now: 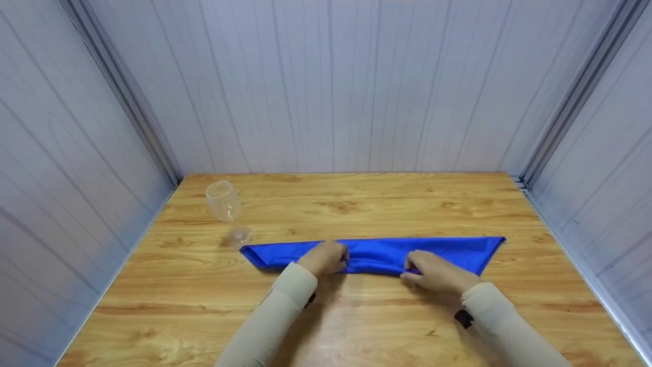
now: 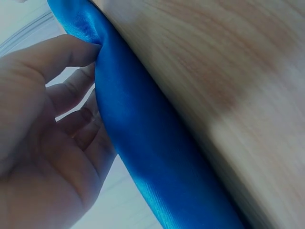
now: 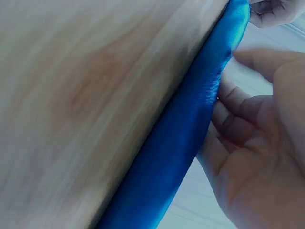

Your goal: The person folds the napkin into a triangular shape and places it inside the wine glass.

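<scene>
A shiny blue cloth (image 1: 379, 255), folded into a long narrow strip, lies across the wooden table. Its left end is folded over at a slant, while the right end comes to a pointed corner. My left hand (image 1: 327, 257) pinches the near edge left of the middle; the left wrist view shows the thumb (image 2: 71, 50) pressing a crease into the cloth (image 2: 128, 109), fingers curled behind it. Further right, my right hand (image 1: 438, 272) holds the same edge with bent fingers. In the right wrist view its thumb (image 3: 262, 59) meets the cloth's edge (image 3: 190, 100).
A clear stemmed glass (image 1: 223, 201) stands upright at the back left, its foot close to the cloth's left end. Pale panelled walls (image 1: 331, 86) enclose the wooden table (image 1: 387, 326) at the back and both sides. Dark bands show at both sleeve cuffs.
</scene>
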`<move>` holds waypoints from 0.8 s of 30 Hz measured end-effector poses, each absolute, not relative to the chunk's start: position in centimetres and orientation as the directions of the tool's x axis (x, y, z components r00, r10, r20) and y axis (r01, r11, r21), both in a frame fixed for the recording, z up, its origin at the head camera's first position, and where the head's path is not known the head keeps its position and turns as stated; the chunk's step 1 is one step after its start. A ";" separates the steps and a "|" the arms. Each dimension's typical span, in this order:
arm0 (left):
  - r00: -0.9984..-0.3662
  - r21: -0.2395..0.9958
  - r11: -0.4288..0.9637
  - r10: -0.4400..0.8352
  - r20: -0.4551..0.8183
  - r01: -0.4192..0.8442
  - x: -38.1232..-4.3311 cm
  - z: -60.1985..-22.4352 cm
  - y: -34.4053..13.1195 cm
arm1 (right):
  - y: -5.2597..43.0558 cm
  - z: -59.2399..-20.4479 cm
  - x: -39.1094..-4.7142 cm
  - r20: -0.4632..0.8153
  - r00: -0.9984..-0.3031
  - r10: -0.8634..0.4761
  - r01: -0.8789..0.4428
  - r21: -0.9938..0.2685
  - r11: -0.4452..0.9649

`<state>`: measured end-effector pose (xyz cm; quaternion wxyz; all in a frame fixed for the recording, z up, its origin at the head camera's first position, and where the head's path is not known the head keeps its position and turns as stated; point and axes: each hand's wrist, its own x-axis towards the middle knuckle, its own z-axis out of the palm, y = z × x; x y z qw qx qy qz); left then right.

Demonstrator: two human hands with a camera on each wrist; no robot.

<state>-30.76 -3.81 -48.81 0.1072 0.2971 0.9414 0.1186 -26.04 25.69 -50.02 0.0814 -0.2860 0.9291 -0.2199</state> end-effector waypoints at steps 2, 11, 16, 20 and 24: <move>-0.806 0.293 0.799 0.578 -0.128 0.526 -30.8 -48.9 -3.8 | 25.9 -50.1 -25.9 -0.015 -0.818 -0.575 -0.509 -0.450 0.734; -0.812 0.293 0.803 0.570 -0.125 0.518 -30.8 -49.2 -3.7 | 25.8 -50.3 -25.6 0.044 -0.817 -0.575 -0.545 -0.382 0.746; -0.808 0.288 0.796 0.579 -0.107 0.532 -30.8 -49.2 -3.8 | 25.6 -50.0 -25.8 0.048 -0.811 -0.583 -0.560 -0.355 0.749; -0.811 0.284 0.799 0.575 -0.104 0.530 -30.7 -49.2 -3.9 | 25.6 -49.7 -26.1 0.038 -0.789 -0.613 -0.588 -0.336 0.736; -0.806 0.285 0.792 0.584 -0.097 0.540 -30.6 -49.4 -4.1 | 25.6 -49.4 -26.8 0.031 -0.762 -0.647 -0.622 -0.315 0.717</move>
